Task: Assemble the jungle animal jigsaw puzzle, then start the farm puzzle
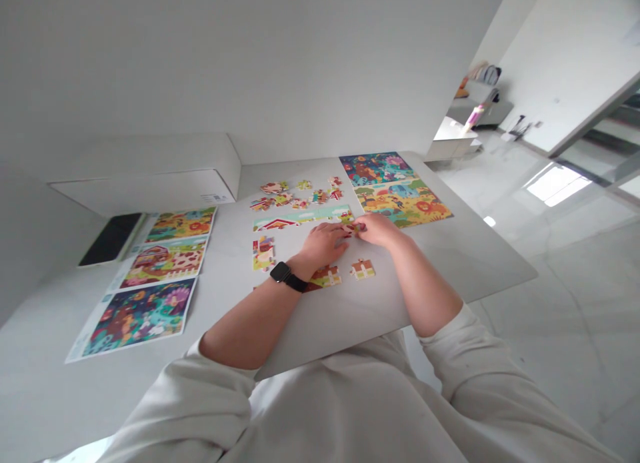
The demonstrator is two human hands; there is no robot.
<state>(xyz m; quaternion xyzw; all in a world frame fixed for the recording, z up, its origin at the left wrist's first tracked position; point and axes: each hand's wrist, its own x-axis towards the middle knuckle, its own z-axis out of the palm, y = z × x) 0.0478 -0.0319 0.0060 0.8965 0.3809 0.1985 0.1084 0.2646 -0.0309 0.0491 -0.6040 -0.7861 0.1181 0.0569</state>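
My left hand [324,243], with a black watch at the wrist, lies low over the table with its fingers stretched out. Its fingertips touch or nearly touch a small puzzle piece [347,229]. Beside them my right hand [375,229] pinches a puzzle piece [359,228], mostly covered by the fingers. Just beyond both hands runs a joined puzzle strip [305,216] with a red roof and pale sky. A joined section [263,252] lies to the left, another [327,276] is partly under my left forearm, and a fence section [363,269] lies nearer me.
Several loose puzzle pieces [283,199] lie behind the strip. Two finished-looking pictures, a dark one [377,168] and a yellow one [403,203], are at the right. At the left are a printed picture sheet [163,260], a dark tablet-like object [111,240] and a white box [150,163].
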